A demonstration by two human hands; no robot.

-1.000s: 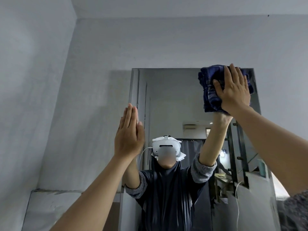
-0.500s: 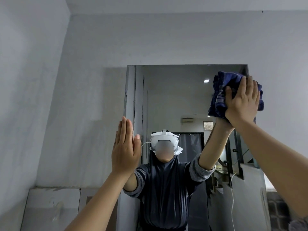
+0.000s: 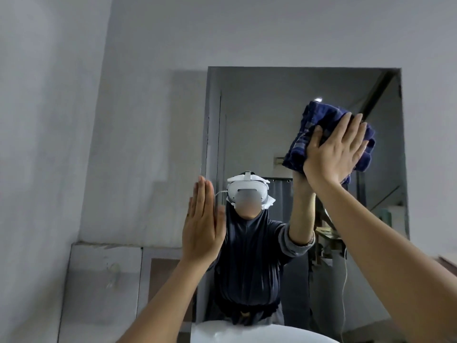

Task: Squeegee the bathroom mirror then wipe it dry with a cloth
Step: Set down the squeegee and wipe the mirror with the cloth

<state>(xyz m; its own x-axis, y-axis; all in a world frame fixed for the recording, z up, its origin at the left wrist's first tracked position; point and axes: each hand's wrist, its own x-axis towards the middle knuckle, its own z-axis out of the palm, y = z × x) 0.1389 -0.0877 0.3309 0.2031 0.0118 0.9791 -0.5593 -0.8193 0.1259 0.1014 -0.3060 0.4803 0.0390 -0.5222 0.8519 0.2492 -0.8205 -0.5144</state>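
Up against the mirror, the right hand presses a bunched blue cloth flat-palmed onto the glass's upper right. Left hand is empty, fingers straight, at the mirror's left edge.

The cloth under your right hand is dark navy blue with a faint paler plaid of crossing stripes. The wall around your mirror is plain pale grey. Reflected there, you wear a white headset, a dark navy top and mottled grey sleeves.
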